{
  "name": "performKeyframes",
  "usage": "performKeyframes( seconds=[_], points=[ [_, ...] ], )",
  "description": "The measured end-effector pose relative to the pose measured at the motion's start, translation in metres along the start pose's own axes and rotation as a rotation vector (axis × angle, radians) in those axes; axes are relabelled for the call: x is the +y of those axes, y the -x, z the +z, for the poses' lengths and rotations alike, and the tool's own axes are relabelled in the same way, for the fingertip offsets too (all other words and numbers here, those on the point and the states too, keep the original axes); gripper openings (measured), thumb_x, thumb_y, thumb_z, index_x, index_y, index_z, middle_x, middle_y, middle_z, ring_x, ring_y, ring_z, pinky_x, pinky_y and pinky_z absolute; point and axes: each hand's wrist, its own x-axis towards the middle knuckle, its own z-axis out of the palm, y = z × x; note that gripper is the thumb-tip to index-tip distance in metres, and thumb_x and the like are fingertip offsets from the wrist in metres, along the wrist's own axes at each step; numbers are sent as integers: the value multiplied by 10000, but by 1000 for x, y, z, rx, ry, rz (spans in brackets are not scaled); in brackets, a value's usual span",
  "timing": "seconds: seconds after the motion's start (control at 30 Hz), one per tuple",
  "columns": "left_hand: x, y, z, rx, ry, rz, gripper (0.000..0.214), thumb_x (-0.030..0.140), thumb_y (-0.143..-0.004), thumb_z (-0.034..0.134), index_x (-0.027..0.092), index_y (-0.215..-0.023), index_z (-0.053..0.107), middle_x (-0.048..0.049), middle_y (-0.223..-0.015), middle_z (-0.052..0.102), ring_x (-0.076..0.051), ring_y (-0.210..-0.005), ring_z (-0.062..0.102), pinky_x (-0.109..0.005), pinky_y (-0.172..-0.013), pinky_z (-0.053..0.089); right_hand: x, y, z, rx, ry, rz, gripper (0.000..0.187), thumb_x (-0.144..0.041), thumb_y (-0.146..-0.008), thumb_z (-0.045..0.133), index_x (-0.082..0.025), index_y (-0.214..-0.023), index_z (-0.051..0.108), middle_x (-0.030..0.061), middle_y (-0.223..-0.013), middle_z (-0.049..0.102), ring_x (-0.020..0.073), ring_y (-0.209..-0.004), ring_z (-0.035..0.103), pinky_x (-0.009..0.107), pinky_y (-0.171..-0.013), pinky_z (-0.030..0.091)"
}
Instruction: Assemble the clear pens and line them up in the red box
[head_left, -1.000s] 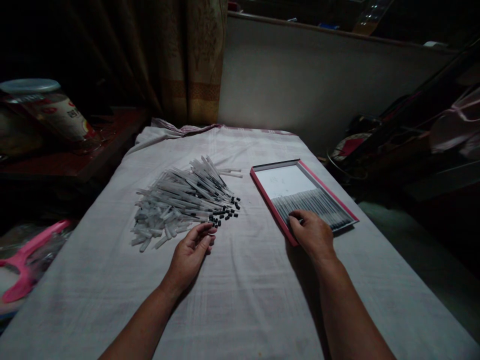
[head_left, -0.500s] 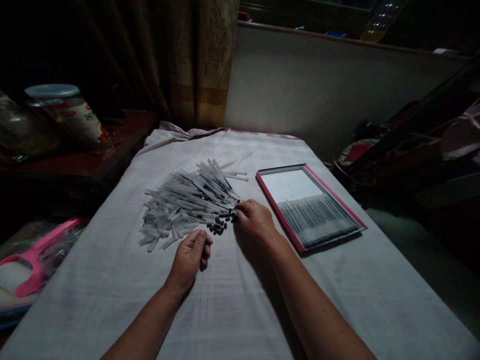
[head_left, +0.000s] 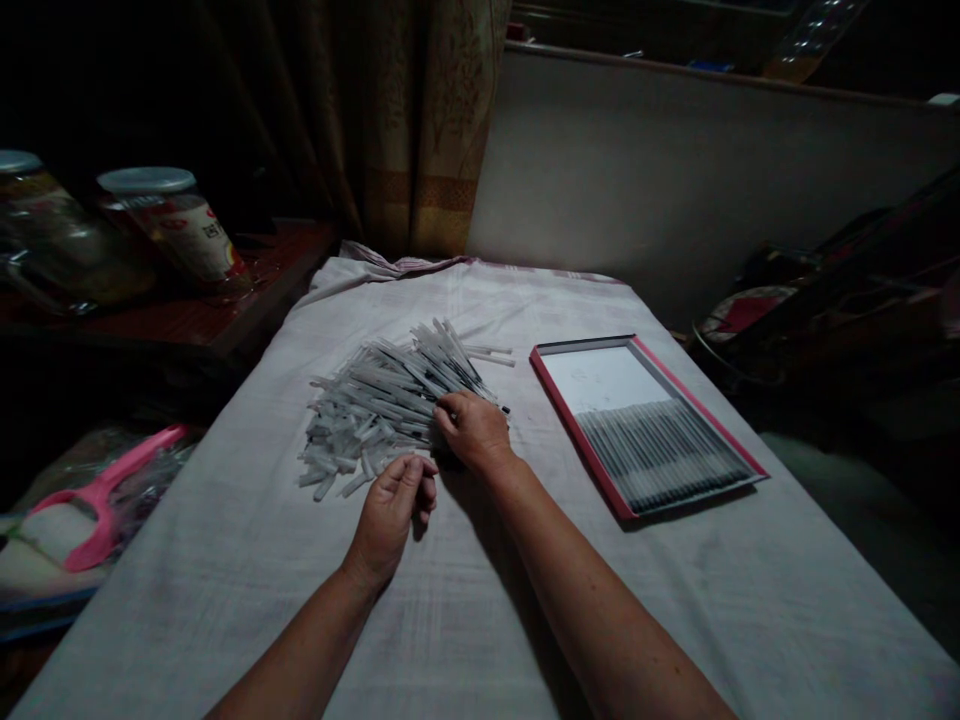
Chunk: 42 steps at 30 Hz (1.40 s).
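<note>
A loose pile of thin translucent pen tubes [head_left: 382, 380], several with dark insides, lies on the cloth. Whitish clear pen caps [head_left: 330, 450] are heaped at its near left side. My right hand [head_left: 474, 430] reaches over the pile's right part, thumb and fingers pinched at the tubes; whatever is between them is hidden. It covers most of the small black plugs seen earlier beside the pile. Just in front of the caps, my left hand [head_left: 394, 510] is closed, thumb against curled fingers, its contents not visible. To the right, a shallow red-edged box [head_left: 581, 435] holds a row of pens [head_left: 667, 455].
A pale checked cloth [head_left: 465, 620] covers the table. On a dark red side table [head_left: 247, 320] at left stand a lidded jar [head_left: 180, 225] and a glass jug [head_left: 67, 240]. A pink handle [head_left: 112, 500] shows low left. Behind are a curtain [head_left: 427, 130] and a wall [head_left: 637, 170].
My right hand has moved left from the black plugs onto the tubes, now covering most of the plugs. My left hand stays closed by the caps. The whole view has shifted slightly.
</note>
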Motion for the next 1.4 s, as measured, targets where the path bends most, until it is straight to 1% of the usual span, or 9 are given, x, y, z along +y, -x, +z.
performKeyframes(
  seconds=[0.17, 0.3, 0.4, 0.5, 0.7, 0.8, 0.93, 1.17, 1.4],
  points=[
    [-4, 2, 0, 11, -123, 67, 421, 609, -844, 587, 189, -863, 618, 34, -624, 559, -87, -480, 487, -183, -415, 383, 22, 21, -7, 117, -187, 63, 204, -263, -881, 537, -218, -923, 731, 59, -950, 733, 198, -884, 659, 284, -787, 482],
    [-4, 10, 1, 36, -477, 370, 215, 396, -916, 562, 215, -965, 666, -37, -827, 679, -170, -750, 645, -291, -686, 531, 45, 53, -15, 210, -507, 148, 212, -315, -832, 536, -187, -811, 704, 40, -785, 700, 175, -709, 630, 264, -654, 492],
    [-2, 16, 4, 20, -776, 706, 190, 275, -912, 567, 248, -1064, 677, -76, -1071, 712, -240, -1062, 636, -411, -978, 467, 54, 75, -21, 103, -740, 202, 215, -354, -803, 555, -180, -763, 676, 8, -685, 653, 154, -599, 598, 246, -557, 479],
    [-1, 19, 5, -16, -995, 849, 301, 234, -905, 577, 262, -1197, 645, -85, -1211, 691, -269, -1209, 573, -478, -1098, 341, 53, 90, -26, -38, -828, 172, 172, -316, -781, 575, -179, -735, 667, -3, -660, 638, 144, -595, 595, 235, -555, 474],
    [-8, 14, 1, -114, -1068, 727, 251, 265, -963, 489, 232, -1134, 671, -76, -1007, 759, -229, -912, 687, -451, -991, 425, 51, 84, -29, -126, -852, 70, 209, -331, -819, 574, -180, -734, 691, -5, -649, 649, 135, -603, 587, 223, -554, 445],
    [-8, 12, -2, -78, -989, 648, 250, 300, -959, 490, 219, -1096, 683, -85, -992, 753, -236, -906, 688, -378, -855, 503, 60, 65, -25, 27, -707, 89, 242, -349, -845, 559, -180, -774, 717, 19, -709, 693, 165, -685, 633, 258, -637, 473],
    [-3, 9, -2, -10, -819, 496, 237, 325, -920, 519, 236, -1043, 701, -69, -969, 750, -230, -917, 690, -334, -835, 531, 68, 36, -20, 207, -334, 176, 213, -277, -864, 556, -196, -911, 747, 62, -933, 737, 190, -846, 662, 288, -772, 479],
    [-1, 3, -2, 110, -613, 349, 208, 345, -835, 612, 245, -973, 731, -39, -939, 751, -231, -898, 688, -358, -856, 546, 56, 10, -19, 38, 171, 182, 223, -356, -898, 579, -250, -979, 758, 69, -1019, 699, 199, -870, 651, 269, -663, 431],
    [-8, 3, -6, 108, -594, 334, 209, 339, -863, 599, 247, -1018, 706, -30, -958, 738, -204, -856, 698, -320, -797, 549, 60, 25, -27, 90, 170, 250, 250, -290, -913, 513, -226, -954, 750, 84, -980, 732, 214, -838, 674, 284, -660, 426]
  ],
)
